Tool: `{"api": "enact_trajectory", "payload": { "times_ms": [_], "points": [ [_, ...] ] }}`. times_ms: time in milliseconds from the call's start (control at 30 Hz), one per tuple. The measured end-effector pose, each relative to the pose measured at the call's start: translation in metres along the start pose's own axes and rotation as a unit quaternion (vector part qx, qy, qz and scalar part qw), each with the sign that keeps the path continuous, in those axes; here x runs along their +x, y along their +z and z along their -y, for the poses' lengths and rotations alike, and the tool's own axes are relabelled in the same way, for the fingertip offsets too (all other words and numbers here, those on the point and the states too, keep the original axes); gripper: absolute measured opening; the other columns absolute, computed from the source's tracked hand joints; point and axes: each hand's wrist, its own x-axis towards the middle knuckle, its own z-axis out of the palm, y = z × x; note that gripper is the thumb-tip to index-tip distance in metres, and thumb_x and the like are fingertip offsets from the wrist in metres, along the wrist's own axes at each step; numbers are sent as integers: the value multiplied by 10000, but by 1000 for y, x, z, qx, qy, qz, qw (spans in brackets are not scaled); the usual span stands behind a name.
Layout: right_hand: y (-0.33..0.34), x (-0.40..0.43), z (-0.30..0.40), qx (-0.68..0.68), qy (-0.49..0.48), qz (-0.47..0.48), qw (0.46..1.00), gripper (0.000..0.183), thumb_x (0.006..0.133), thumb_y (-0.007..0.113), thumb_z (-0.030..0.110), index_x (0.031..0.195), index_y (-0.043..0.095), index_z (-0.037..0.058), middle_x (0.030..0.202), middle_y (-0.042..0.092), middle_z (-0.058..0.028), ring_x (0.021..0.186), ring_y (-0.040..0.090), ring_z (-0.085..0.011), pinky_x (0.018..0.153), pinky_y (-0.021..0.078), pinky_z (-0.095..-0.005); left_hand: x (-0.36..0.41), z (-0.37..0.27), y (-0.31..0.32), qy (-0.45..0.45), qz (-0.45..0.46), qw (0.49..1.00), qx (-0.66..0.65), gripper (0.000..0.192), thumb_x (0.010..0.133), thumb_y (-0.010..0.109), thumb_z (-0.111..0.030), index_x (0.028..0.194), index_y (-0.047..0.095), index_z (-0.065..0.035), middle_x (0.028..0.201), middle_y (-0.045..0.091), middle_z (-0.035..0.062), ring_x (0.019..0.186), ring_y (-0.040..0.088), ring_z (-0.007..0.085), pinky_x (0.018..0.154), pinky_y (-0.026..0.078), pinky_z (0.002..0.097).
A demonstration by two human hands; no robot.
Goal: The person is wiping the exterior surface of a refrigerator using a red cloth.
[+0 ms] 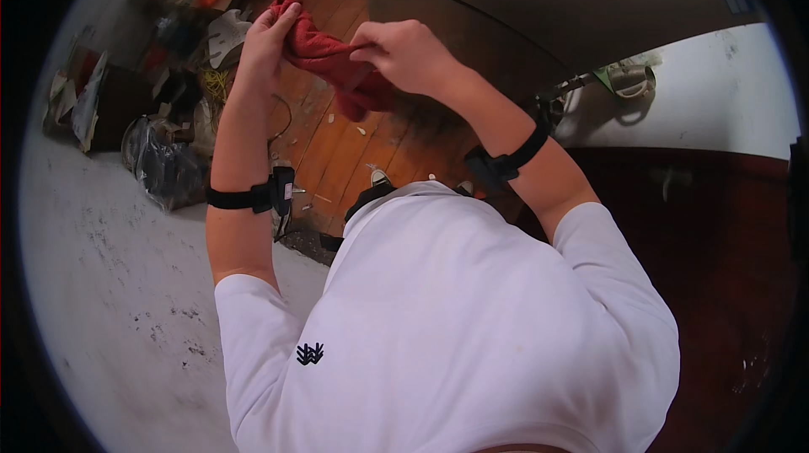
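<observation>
A red cloth [316,48] hangs bunched between my two hands, above the wooden floor. Its upper left end is gripped by my left hand [268,32], with the thumb laid along the fabric. My right hand [404,55] pinches the cloth's right part between thumb and fingers. The lower folds dangle below my right hand and partly blur into shadow. Each arm wears a black strap with a small black device.
Wooden floorboards [341,156] with small scraps lie below. Clutter fills the left side: a clear plastic bag [167,165], a yellow cord [215,83] and boxes by a white wall [126,301]. A large dark panel [468,17] stands ahead; a metal mug-like vessel [634,81] is at right.
</observation>
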Motion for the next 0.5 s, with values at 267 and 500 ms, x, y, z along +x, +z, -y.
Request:
{"api": "enact_trajectory", "payload": {
  "times_ms": [267,500],
  "points": [
    [-41,28,6,79,78,19,994,210,1047,619,206,1118,675,16,940,725,-144,874,705,-251,813,545,-365,-27,16,-16,-53,-27,992,-114,365,1061,656,-260,1346,605,-37,1284,700,64,1120,693,167,1000,558,355],
    [-113,115,-47,240,94,207,944,517,1026,613,267,1491,524,59,1500,535,-251,1366,543,-357,1129,420,-429,-50,4,-37,-155,199,959,131,435,964,764,-173,1340,637,5,1244,724,96,1087,708,151,984,558,319]
  ]
}}
